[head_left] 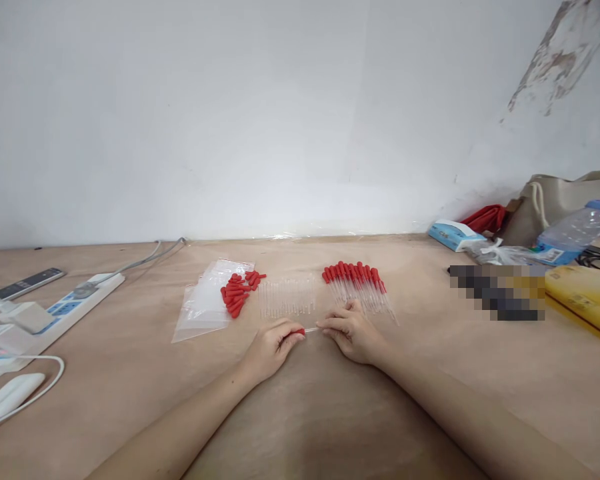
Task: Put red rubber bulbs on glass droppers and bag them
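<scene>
Below the frame's centre, a red bulb [299,331] is pinched by the left hand [270,348], its axis running sideways toward a clear tube [312,329] gripped by the right hand [351,333].

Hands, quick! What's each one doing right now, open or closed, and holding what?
Left hand: closed, holding a red bulb.
Right hand: closed, pinching the far end of a clear tube.
</scene>
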A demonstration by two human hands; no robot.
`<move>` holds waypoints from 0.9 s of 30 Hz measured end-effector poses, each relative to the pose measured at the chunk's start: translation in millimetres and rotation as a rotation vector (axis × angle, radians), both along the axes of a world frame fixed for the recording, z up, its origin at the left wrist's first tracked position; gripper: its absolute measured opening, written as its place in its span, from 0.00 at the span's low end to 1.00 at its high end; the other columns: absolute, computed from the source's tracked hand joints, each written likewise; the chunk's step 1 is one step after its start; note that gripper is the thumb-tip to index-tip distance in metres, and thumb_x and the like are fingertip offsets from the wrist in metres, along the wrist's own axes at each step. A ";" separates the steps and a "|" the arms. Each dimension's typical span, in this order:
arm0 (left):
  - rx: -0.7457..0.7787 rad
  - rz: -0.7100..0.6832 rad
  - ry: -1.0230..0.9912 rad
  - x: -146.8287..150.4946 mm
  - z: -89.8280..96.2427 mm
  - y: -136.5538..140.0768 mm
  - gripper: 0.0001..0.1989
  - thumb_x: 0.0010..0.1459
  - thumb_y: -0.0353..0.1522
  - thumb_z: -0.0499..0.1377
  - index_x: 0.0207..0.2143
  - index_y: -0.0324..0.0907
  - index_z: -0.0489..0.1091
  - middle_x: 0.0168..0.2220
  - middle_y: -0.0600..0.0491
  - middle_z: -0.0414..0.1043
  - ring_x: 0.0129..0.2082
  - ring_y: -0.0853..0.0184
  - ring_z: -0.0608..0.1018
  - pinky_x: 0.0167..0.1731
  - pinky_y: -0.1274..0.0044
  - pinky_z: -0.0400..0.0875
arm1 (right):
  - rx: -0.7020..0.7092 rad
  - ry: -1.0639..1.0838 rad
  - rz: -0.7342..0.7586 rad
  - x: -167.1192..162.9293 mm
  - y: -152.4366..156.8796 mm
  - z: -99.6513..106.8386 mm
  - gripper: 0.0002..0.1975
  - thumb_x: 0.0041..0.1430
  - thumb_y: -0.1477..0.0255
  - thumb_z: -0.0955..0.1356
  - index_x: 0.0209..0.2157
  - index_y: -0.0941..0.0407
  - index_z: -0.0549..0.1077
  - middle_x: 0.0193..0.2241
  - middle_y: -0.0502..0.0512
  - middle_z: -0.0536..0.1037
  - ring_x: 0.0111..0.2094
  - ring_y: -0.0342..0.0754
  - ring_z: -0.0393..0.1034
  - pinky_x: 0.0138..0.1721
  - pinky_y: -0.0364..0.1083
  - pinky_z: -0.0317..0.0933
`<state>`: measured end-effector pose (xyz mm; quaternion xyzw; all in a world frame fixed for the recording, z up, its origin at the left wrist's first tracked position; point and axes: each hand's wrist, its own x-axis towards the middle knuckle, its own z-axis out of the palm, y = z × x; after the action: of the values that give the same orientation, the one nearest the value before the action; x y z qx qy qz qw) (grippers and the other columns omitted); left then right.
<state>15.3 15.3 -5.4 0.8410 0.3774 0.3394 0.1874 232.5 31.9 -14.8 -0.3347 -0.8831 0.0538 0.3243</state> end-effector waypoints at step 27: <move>0.051 0.210 0.075 -11.7 -3.4 13.9 0.18 0.57 0.33 0.52 0.51 0.44 0.58 0.38 0.52 0.66 0.29 0.70 0.70 0.32 0.77 0.66 | 0.070 -0.134 -0.297 -2.9 0.1 23.7 0.12 0.55 0.73 0.61 0.24 0.56 0.73 0.23 0.52 0.75 0.26 0.43 0.65 0.38 0.48 0.46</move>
<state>3.6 29.1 -8.8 0.8134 0.4616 0.3350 0.1150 229.6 32.0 8.9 -0.4529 -0.8449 -0.0478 0.2806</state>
